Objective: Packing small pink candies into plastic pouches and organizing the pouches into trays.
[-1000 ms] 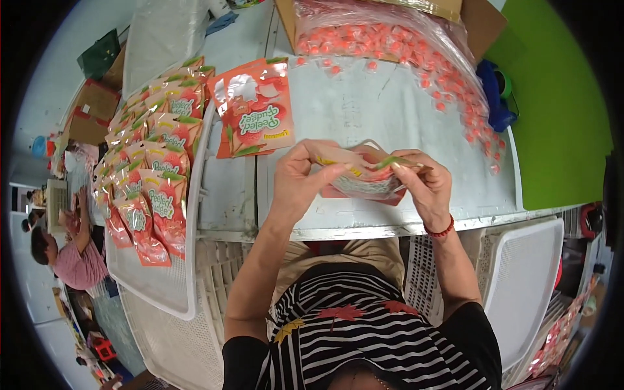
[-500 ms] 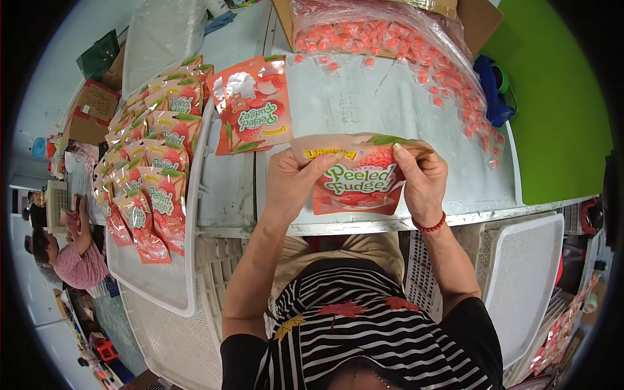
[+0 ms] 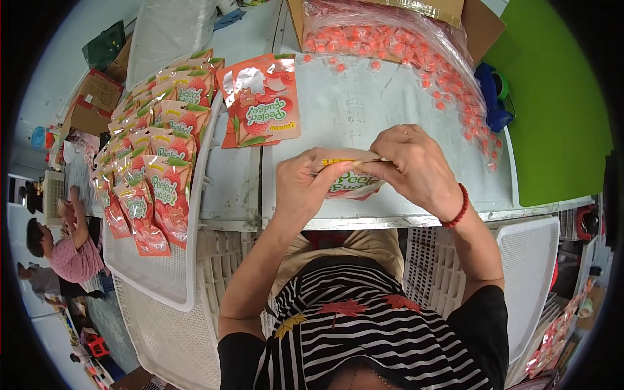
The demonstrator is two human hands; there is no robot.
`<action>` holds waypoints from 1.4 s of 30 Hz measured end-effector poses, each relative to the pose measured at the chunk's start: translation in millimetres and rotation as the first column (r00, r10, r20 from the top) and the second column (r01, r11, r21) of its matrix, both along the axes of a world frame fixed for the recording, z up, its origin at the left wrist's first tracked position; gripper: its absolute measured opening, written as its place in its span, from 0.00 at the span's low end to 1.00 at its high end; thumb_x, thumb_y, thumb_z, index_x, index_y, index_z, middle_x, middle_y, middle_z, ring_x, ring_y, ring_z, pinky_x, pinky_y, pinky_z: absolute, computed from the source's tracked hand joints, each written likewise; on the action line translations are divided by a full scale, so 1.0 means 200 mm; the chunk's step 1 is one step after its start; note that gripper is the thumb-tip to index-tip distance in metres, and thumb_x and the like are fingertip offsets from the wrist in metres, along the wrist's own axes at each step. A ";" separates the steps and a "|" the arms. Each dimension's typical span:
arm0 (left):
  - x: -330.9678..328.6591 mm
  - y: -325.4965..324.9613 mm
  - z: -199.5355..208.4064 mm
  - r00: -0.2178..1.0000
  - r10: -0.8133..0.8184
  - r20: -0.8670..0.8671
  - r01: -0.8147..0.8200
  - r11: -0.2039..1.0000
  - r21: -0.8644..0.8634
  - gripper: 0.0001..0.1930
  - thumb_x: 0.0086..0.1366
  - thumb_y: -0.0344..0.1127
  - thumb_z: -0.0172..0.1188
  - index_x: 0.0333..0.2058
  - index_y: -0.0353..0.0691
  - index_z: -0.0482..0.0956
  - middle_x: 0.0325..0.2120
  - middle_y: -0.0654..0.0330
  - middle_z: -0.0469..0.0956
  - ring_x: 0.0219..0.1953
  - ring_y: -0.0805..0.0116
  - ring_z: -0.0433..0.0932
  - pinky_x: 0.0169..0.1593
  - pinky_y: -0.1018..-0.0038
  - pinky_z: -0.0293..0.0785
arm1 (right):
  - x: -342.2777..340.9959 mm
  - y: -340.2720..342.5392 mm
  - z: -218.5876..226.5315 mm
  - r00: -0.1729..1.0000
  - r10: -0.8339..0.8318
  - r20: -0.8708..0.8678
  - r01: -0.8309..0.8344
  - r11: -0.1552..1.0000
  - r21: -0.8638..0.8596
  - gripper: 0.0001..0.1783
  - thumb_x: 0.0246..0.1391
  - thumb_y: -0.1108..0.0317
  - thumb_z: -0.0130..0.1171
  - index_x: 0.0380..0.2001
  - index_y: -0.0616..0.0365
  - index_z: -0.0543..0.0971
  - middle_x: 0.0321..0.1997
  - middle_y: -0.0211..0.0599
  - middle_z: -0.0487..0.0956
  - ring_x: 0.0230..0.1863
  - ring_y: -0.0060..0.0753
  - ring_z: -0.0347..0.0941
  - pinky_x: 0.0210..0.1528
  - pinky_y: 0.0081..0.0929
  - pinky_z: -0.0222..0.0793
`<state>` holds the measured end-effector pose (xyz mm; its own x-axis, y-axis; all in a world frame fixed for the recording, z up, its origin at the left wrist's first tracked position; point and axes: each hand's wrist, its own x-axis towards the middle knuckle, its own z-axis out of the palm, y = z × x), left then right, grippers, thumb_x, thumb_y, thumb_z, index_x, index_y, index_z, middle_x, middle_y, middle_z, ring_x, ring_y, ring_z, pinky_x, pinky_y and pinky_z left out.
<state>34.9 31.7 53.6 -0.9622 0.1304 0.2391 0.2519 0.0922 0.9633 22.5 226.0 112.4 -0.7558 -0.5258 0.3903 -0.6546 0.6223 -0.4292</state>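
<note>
Over the near edge of the table, both my hands pinch the top of a pink candy pouch (image 3: 354,186). My left hand (image 3: 303,185) grips its upper left corner, the thumb lying along the top edge. With fingers bent, my right hand (image 3: 416,168) holds the top edge nearer the middle, covering the pouch's right side. Most of the pouch's front is tilted away or hidden by my fingers. Flat pouches (image 3: 263,104) lie stacked on the table beyond my left hand. Farther left, several filled pouches (image 3: 166,195) stand in rows in a white plastic tray (image 3: 188,286).
At the back, a cardboard box (image 3: 482,29) with a clear liner spills small red wrapped candies (image 3: 426,83) along the table's right side. A blue tape dispenser (image 3: 495,97) sits by the green surface (image 3: 552,130). White crates (image 3: 530,279) stand below the table. People (image 3: 71,253) work at far left.
My right hand has moved left along the pouch's top edge and curled over it. The pouch has tipped, so less of its front shows.
</note>
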 end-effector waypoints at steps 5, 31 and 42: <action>0.02 -0.02 0.01 1.000 0.004 0.011 -0.004 1.000 0.023 0.09 0.58 0.35 0.64 0.32 0.34 0.82 0.17 0.66 0.77 0.20 0.85 0.69 0.23 0.83 0.66 | 0.03 -0.03 0.02 0.993 0.058 -0.099 -0.054 0.998 0.044 0.12 0.41 0.66 0.67 0.23 0.62 0.76 0.23 0.38 0.74 0.29 0.42 0.72 0.41 0.34 0.67; 0.22 -0.64 0.32 0.964 0.132 -0.230 -0.156 0.984 -0.088 0.11 0.57 0.35 0.64 0.36 0.37 0.82 0.25 0.60 0.82 0.23 0.81 0.77 0.26 0.80 0.69 | 0.03 -0.47 0.24 0.956 0.284 -0.073 -0.268 0.947 0.177 0.14 0.42 0.72 0.66 0.28 0.67 0.71 0.25 0.45 0.68 0.31 0.48 0.65 0.34 0.37 0.62; 0.45 -1.22 0.38 0.889 0.427 -0.166 -0.435 0.900 -0.020 0.07 0.58 0.34 0.62 0.32 0.39 0.83 0.19 0.65 0.79 0.17 0.84 0.70 0.19 0.82 0.64 | 0.00 -1.05 0.33 0.826 0.561 -0.046 -0.545 0.817 0.186 0.18 0.43 0.69 0.66 0.37 0.66 0.76 0.21 0.44 0.68 0.26 0.44 0.67 0.32 0.34 0.65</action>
